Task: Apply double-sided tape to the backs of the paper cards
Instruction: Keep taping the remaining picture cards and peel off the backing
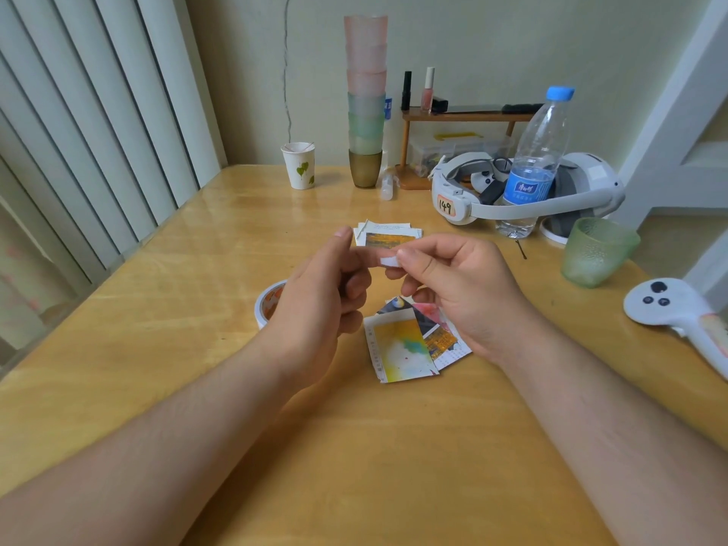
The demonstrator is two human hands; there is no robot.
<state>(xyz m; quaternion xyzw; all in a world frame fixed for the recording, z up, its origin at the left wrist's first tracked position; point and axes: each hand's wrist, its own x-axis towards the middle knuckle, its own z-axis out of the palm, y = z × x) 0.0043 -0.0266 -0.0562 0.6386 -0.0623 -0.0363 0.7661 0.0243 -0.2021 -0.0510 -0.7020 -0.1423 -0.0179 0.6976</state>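
Both hands are raised above the middle of the wooden table (197,368). Between them is a small white piece of tape (388,262): my left hand (319,305) touches it from the left and my right hand (453,293) pinches its right end between thumb and forefinger. Under my hands lies a fanned pile of colourful paper cards (402,348), picture side up. A second stack of cards (388,233) lies farther back. The roll of double-sided tape (268,303) lies flat on the table, partly hidden behind my left hand.
At the back stand a paper cup (298,165), a tall stack of plastic cups (366,104), a small wooden shelf (461,116), a white headset (524,191) and a water bottle (535,159). A green cup (595,252) and a white controller (677,313) sit at the right edge.
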